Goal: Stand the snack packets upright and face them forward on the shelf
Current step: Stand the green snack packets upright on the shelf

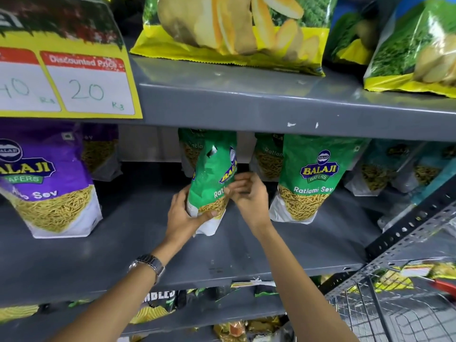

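A green Ratlami Sev packet [212,174] stands on the grey middle shelf [138,245], twisted so its front faces right. My left hand [183,215] grips its lower left side, thumb across the clear window. My right hand [248,193] pinches its right edge at mid height. Another green Ratlami Sev packet [312,178] stands upright and faces forward just to the right. Two more green packets [267,156] stand behind, partly hidden. A purple Aloo Sev packet [47,183] stands upright at the left.
The upper shelf edge [271,107] hangs close above the packets, carrying chip bags [234,30] and a yellow price sign [69,80]. Blue packets [399,166] fill the right end. A wire basket [394,307] sits lower right. Bare shelf lies between the purple and green packets.
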